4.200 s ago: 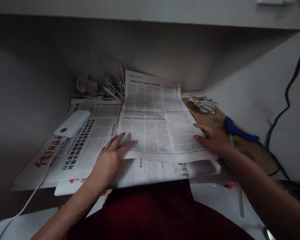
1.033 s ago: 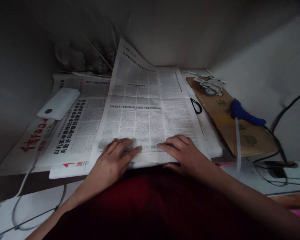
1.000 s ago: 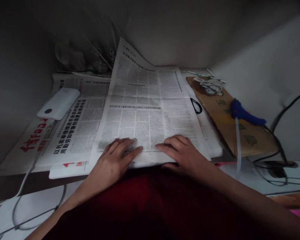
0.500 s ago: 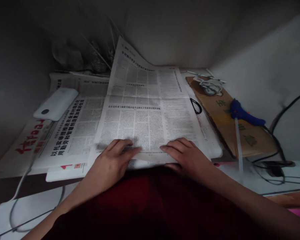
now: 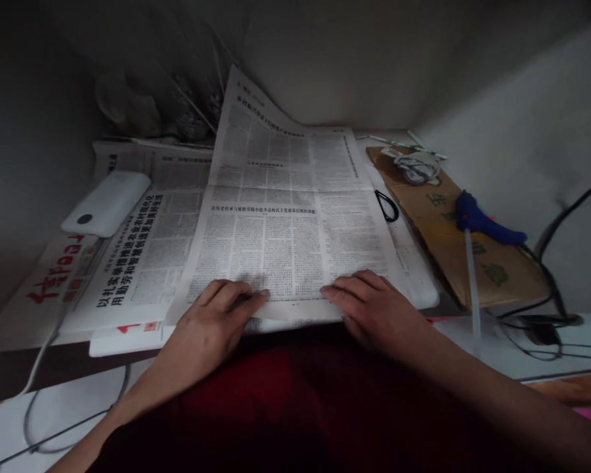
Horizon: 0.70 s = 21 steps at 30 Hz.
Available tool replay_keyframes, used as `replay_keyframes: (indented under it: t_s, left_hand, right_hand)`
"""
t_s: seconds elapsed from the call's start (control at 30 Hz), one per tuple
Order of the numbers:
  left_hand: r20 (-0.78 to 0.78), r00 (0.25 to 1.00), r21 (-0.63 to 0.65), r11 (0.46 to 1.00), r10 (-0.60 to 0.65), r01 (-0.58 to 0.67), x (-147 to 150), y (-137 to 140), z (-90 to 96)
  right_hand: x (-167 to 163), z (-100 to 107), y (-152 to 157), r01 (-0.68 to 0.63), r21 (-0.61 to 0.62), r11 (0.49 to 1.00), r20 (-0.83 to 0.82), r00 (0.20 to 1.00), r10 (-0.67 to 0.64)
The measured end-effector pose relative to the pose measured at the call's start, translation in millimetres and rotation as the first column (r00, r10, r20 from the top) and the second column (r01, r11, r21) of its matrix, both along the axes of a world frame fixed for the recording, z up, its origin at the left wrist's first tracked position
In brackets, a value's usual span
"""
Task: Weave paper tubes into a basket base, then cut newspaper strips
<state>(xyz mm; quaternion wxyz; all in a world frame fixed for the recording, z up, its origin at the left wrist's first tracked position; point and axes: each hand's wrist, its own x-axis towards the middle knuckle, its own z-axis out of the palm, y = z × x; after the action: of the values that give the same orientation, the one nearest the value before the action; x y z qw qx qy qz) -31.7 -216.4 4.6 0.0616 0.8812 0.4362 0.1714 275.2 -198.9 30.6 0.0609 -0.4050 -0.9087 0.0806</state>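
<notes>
Along the top paper [image 5: 270,243]'s near edge, left hand [image 5: 211,325] and right hand [image 5: 377,309] rest loosely bent; cannot tell if gripping.

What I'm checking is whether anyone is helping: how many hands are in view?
2: the left hand at the left part of the middle newspaper sheet's near edge, and the right hand at that edge's right part. No other hand shows.

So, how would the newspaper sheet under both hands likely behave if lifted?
The newspaper sheet would probably be floppy: its far edge bows upward toward the left corner. It would likely bend most readily along the crease running across it. It looks thin, so it may well be light for its size.
</notes>
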Motion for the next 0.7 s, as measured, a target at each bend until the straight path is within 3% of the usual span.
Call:
replay_keyframes:
  t_s: [0.17,0.37,0.7]
  left_hand:
    - [-0.047,0.999,0.037,0.999,-0.019,0.020,16,3,2.2]
    - [-0.040,0.997,-0.019,0.998,-0.063,0.063,30,9,3.5]
    - [0.036,0.980,-0.089,0.978,0.195,-0.191,-3,14,8.8]
  right_hand:
    - [-27,1,0,-0.052,-0.046,0.998,-0.013,0.999,0.051]
    - [-42,0,1,-0.058,-0.084,0.995,-0.068,0.996,0.052]
    - [32,3,14,0.159,-0.171,0.972,-0.183,0.965,-0.190]
